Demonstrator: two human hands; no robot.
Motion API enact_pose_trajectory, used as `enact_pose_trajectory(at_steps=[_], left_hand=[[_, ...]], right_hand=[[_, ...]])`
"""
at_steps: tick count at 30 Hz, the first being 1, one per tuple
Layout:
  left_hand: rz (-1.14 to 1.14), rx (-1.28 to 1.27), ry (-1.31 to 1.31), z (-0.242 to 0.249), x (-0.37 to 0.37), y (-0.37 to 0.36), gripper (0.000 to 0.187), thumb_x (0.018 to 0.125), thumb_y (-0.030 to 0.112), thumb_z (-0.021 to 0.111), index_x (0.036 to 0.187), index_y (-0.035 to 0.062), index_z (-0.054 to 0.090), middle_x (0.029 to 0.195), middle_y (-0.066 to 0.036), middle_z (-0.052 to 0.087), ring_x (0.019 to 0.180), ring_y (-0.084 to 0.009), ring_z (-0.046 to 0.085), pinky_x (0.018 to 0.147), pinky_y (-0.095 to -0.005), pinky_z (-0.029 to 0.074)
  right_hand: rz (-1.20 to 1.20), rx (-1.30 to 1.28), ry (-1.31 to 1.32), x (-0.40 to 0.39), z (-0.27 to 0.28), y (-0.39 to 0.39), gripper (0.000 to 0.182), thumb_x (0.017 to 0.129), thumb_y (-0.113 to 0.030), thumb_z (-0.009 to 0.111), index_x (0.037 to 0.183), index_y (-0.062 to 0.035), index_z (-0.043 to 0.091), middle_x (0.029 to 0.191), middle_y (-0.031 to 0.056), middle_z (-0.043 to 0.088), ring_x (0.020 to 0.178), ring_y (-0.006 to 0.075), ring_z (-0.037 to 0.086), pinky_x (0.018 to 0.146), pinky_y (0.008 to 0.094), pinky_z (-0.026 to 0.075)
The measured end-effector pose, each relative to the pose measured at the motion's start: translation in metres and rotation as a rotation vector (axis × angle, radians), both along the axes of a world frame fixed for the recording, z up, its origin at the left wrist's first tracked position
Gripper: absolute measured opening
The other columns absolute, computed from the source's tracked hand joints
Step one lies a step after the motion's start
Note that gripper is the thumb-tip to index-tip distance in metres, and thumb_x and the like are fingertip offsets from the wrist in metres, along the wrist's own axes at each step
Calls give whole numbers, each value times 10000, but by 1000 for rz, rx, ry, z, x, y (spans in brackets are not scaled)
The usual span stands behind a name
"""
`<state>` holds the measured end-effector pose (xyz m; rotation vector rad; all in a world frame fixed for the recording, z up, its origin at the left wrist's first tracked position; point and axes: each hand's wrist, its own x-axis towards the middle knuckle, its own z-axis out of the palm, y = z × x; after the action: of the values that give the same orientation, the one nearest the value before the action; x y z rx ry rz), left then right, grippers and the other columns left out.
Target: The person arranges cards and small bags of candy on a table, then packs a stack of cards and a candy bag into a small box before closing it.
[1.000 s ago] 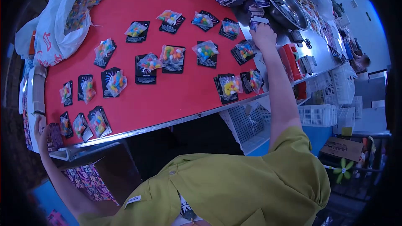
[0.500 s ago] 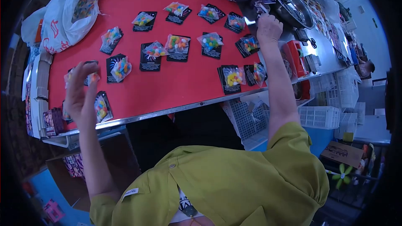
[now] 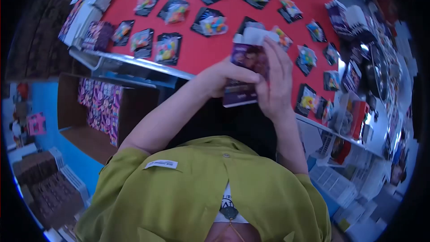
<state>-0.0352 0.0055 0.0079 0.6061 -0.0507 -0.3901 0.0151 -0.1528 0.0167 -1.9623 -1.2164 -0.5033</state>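
Note:
A purple printed carton (image 3: pixel 249 57) is held between both hands above the table's front edge, its white flap raised at the top. My left hand (image 3: pixel 229 75) grips its left side, with the thumb across the front. My right hand (image 3: pixel 277 78) closes on the right side, fingers reaching up beside the flap. Just behind the carton, a bag of colourful candies (image 3: pixel 282 38) is partly hidden. Nearby on the red table lie more clear candy bags on black cards, including a bag on cards (image 3: pixel 213 25) to the left and a yellowish candy bag (image 3: pixel 308 102) to the right.
Flat purple cartons (image 3: pixel 339 17) are stacked at the right, near a metal bowl (image 3: pixel 377 74). A red tape dispenser (image 3: pixel 359 118) stands at the table's right end. Small purple boxes (image 3: pixel 98 35) sit at the left corner. Below, an open cardboard box (image 3: pixel 74 141) holds printed cartons.
My right hand has come from the stack side to the middle, and my left hand has moved in to meet it. Both now hold a purple carton. The view has turned and shifted.

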Motion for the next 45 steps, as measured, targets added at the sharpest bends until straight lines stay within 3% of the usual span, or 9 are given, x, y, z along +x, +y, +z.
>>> enact_pose_trajectory(at_steps=[8, 14, 17, 21, 29, 31, 33, 36, 45], left_hand=[[-35, 237, 150, -6, -14, -7, 394, 671, -4, 736, 1022, -3, 558, 907, -101, 642, 839, -211, 653, 767, -371, 535], [31, 67, 318, -16, -14, -10, 311, 815, 6, 633, 1115, -17, 554, 971, -146, 650, 892, -266, 665, 795, -427, 552], [-14, -102, 436, -15, -15, -7, 312, 865, 39, 590, 1162, -23, 517, 1054, -169, 622, 953, -280, 648, 827, -437, 553], [-19, -114, 525, -21, -13, -11, 303, 875, 97, 605, 1132, -41, 525, 1021, -181, 631, 908, -264, 662, 789, -391, 573], [177, 253, 579, 9, -24, -17, 308, 920, 288, 568, 1012, -5, 552, 883, -97, 648, 784, -221, 671, 684, -339, 578], [208, 323, 472, 6, -35, -13, 433, 948, 377, 490, 1133, -14, 516, 1020, -121, 613, 958, -252, 622, 764, -334, 532], [829, 1141, -221, -7, -49, -16, 547, 960, 425, 433, 1297, -5, 411, 1195, -165, 512, 1181, -269, 476, 922, -361, 439], [552, 1039, -616, -29, -45, -11, 611, 972, 464, 353, 1388, 19, 304, 1299, -185, 403, 1255, -262, 368, 998, -357, 353], [522, 920, -364, -14, -17, -22, 623, 946, 523, 347, 1302, 18, 429, 1151, -141, 545, 1149, -231, 486, 996, -365, 339]], right_hand=[[-5, 34, 241, -2, -16, 7, 246, 884, -48, 526, 1104, 52, 574, 970, 202, 586, 890, 318, 596, 747, 374, 495], [-194, 102, 196, -8, -8, -4, 350, 884, -23, 541, 1228, 30, 501, 1257, 168, 485, 1144, 249, 494, 918, 334, 423], [43, 277, 672, -32, -14, -31, 476, 965, -296, 423, 1296, 46, 431, 1326, 182, 438, 1213, 280, 439, 985, 387, 372], [181, 83, 331, -43, -34, -54, 684, 900, -568, 438, 1302, -15, 448, 1305, 188, 486, 1299, 368, 365, 1050, 472, 289], [183, 173, 129, -29, -49, -41, 429, 754, -107, 723, 1093, -57, 465, 1074, 127, 580, 1018, 322, 580, 952, 510, 436], [256, 241, 181, -26, -54, -42, 405, 794, -89, 689, 1119, -56, 450, 1051, 136, 579, 1010, 303, 581, 920, 460, 461], [233, 254, 262, -27, -56, -41, 414, 809, -92, 679, 1137, -56, 430, 1046, 147, 574, 1002, 297, 580, 902, 430, 467], [203, 249, 371, -31, -53, -31, 435, 854, -125, 642, 1192, -50, 379, 1067, 166, 554, 998, 279, 573, 876, 382, 469], [-63, 281, 557, -24, -42, -13, 520, 970, -343, 448, 1328, -21, 251, 1173, 146, 480, 1083, 227, 523, 917, 322, 436]])
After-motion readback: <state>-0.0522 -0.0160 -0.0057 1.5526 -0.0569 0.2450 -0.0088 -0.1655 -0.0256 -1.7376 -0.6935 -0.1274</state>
